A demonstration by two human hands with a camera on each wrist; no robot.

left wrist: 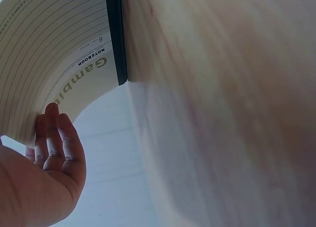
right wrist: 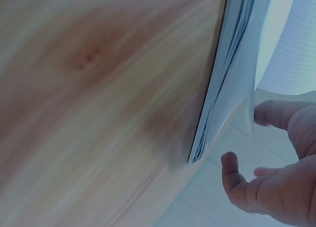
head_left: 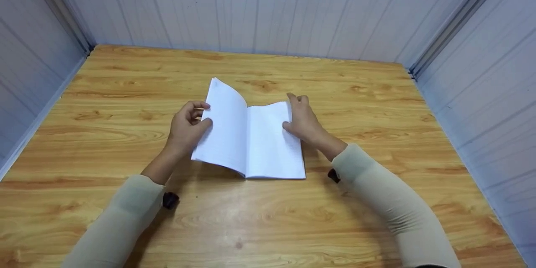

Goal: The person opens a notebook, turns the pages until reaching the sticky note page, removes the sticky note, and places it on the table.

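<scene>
An open notebook [head_left: 268,146] with white ruled pages lies mid-table, its left half raised at a slant. My left hand [head_left: 186,127] holds that half by the outer edge, thumb on the page and fingers behind. In the left wrist view, the fingers of my left hand [left wrist: 57,158] lie against the beige cover [left wrist: 81,79], printed "NOTEBOOK", beside a dark spine. At the right page's outer edge is my right hand [head_left: 305,121]. The right wrist view shows the thumb of my right hand [right wrist: 281,158] touching a slightly lifted page, its other fingers loosely bent and apart from the paper.
The notebook lies on a wood-grain table [head_left: 251,222]. Pale panelled walls [head_left: 259,8] stand at the back and both sides. A small black object [head_left: 170,200] sits at the left wrist, another [head_left: 333,175] at the right.
</scene>
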